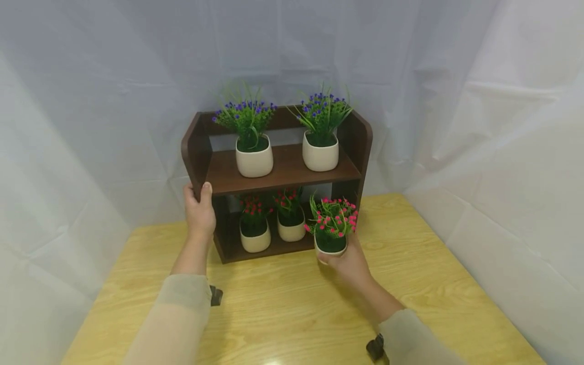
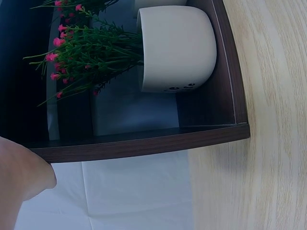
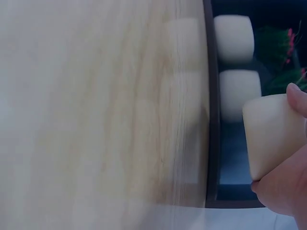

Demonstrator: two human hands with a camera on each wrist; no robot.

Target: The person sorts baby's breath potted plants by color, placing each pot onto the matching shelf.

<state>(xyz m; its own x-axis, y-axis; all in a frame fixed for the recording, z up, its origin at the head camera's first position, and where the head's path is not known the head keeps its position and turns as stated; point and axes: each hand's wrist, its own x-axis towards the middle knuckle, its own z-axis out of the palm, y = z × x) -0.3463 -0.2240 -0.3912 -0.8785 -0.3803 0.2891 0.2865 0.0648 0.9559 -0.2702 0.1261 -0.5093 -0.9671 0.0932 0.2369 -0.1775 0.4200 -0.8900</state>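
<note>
A dark brown two-tier wooden shelf (image 1: 287,163) stands on the table. My left hand (image 1: 199,217) grips the front edge of its left side panel, thumb toward the front; in the left wrist view only part of that hand (image 2: 21,172) shows. With my right hand (image 1: 352,263) I hold a potted plant (image 1: 331,230) with pink flowers by its white pot (image 3: 271,134), in front of the lower tier's right end. To its left, on the lower tier, sit two red-flowered plants in white pots (image 1: 255,242) (image 1: 292,232).
Two purple-flowered plants in white pots, one on the left (image 1: 254,161) and one on the right (image 1: 321,154), stand on the upper tier. The shelf rests on a light wood-grain table (image 1: 283,309). White sheeting (image 1: 137,126) hangs behind and at both sides.
</note>
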